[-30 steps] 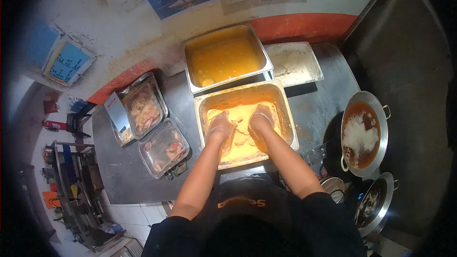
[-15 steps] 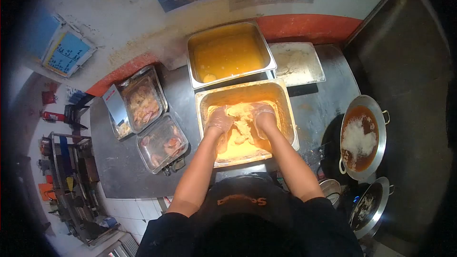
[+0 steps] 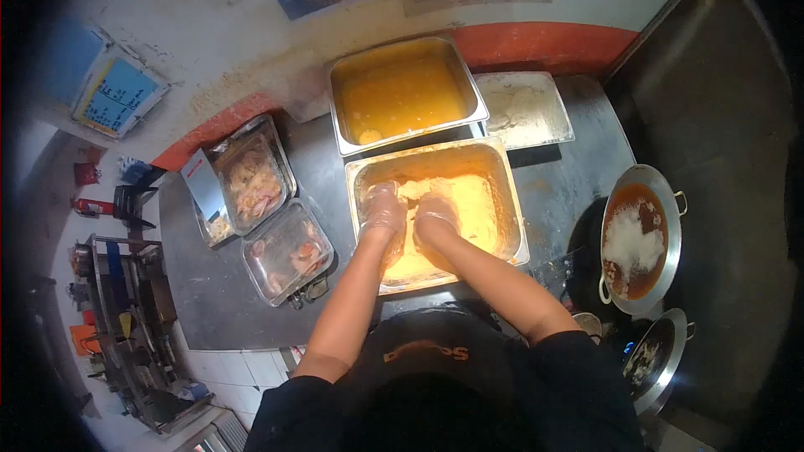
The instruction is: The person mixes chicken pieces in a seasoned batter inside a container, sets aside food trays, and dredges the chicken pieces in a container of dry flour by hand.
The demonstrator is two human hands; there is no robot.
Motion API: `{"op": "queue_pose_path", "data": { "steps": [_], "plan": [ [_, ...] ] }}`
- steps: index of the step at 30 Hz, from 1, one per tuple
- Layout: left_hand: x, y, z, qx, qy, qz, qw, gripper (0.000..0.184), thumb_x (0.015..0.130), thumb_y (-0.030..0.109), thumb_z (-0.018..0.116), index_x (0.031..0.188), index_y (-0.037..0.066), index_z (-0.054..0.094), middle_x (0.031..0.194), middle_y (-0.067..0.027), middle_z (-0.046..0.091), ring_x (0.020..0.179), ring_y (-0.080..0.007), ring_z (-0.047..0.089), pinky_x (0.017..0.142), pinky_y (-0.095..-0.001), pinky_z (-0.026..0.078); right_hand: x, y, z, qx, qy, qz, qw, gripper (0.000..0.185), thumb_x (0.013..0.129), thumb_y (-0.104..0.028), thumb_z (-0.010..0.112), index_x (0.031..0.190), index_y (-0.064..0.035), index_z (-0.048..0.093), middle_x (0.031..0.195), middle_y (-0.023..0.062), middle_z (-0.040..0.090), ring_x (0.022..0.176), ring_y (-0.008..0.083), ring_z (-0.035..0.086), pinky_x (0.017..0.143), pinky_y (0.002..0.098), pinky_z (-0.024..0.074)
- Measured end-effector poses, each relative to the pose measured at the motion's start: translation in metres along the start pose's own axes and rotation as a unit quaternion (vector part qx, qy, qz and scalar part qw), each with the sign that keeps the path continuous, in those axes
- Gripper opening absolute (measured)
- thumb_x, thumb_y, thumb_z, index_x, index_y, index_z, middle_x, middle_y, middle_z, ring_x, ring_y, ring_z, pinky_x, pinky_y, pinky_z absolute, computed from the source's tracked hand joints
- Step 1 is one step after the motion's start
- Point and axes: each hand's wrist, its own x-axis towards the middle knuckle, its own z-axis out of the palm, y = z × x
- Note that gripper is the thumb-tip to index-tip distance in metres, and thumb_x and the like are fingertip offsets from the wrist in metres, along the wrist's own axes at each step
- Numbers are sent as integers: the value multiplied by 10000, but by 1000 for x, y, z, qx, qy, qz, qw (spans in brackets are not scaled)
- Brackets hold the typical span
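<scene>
Centre of the bench (image 3: 201, 301): the tub (image 3: 517, 211), pale orange powder (image 3: 471, 201) spread over its floor. All places below run from this tub.

Left hand (image 3: 384, 208): inside, towards the left wall, pressed into the powder. Grip: cannot tell, fingers buried. Right hand (image 3: 437, 216): inside, just beside the left, nearer the middle, also sunk in. Its grip cannot be told either; any piece under the palms is hidden. (Sheen near the wrists; clear gloves, perhaps.) Both arms reach in over the near rim, presumably because the tub sits square to the body and lets them work evenly.

Behind the tub, close up: a pan (image 3: 476, 90) of yellow-orange liquid, likely set there for short reach. Behind and right: a tray (image 3: 564, 109) of pale powder. Left, apart: a clear box (image 3: 258, 277) of raw-looking meat, well outside the powder's spill. Right, beyond the bench edge: a wok (image 3: 675, 238) holding reddish liquid with white froth.
</scene>
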Motion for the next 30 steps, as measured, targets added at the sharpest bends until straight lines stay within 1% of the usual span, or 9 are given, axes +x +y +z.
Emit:
{"op": "queue_pose_path", "data": {
  "steps": [4,6,9,19,21,22,24,28,30],
  "plan": [
    [-4,-7,1,-45,28,-7,999,352,776,158,614,1106,36,620,1108,-234,609,1077,-370,570,933,-431,450,17,33,-11,-38,-36,-123,991,255,784,-91,581,1004,7,666,997,227,657,919,379,634,818,416,504],
    [-7,-6,0,-46,74,59,994,351,783,176,620,1105,38,618,1143,-230,593,1102,-369,549,967,-435,426,16,52,-16,48,135,-226,963,265,792,-94,573,1018,10,664,994,219,660,904,388,632,799,425,506],
    [-10,17,-30,9,-20,18,1000,482,773,215,612,1224,52,566,1258,-220,544,1219,-337,480,1018,-391,391,19,78,-24,54,120,-234,963,300,778,-60,587,1069,-34,659,1040,229,640,973,343,613,858,374,486],
    [-28,36,-38,-164,40,61,984,545,844,133,560,1370,72,430,1390,-215,424,1286,-363,401,1095,-403,311,-10,76,-62,455,59,-68,886,318,940,-162,519,1221,-26,579,1243,82,588,1078,230,573,930,348,457],
    [-28,41,-32,-263,-71,139,952,553,904,149,517,1425,68,351,1462,-200,339,1352,-328,328,1120,-378,274,-14,75,-52,716,-121,-10,687,493,967,-368,469,1387,-110,448,1311,104,530,1198,234,493,1029,347,373],
    [-27,43,-15,-262,-68,139,952,553,904,149,517,1425,68,351,1462,-200,339,1352,-328,328,1120,-378,274,-20,70,-51,716,-121,-13,687,493,967,-368,469,1387,-110,448,1311,104,530,1198,234,493,1029,347,373],
    [-32,53,25,-315,-44,224,921,518,934,198,475,1421,69,355,1454,-176,373,1342,-290,365,1088,-376,323,-32,50,-52,844,-256,-53,469,605,980,-503,336,1463,-138,316,1414,93,426,1292,244,399,1097,397,297],
    [-44,64,51,-153,96,200,963,546,989,375,384,1446,88,305,1430,-189,405,1339,-263,380,1098,-373,311,-46,49,-34,851,-228,-134,453,677,961,-558,333,1461,-102,301,1451,87,390,1298,240,400,1100,389,311],
    [-30,50,47,-433,-84,13,897,590,995,401,334,1475,84,201,1493,-147,292,1383,-254,283,1124,-361,251,-53,44,-26,862,-320,-162,358,673,962,-553,325,1458,-98,306,1453,92,384,1298,247,398,1101,383,305]
  ]
}}
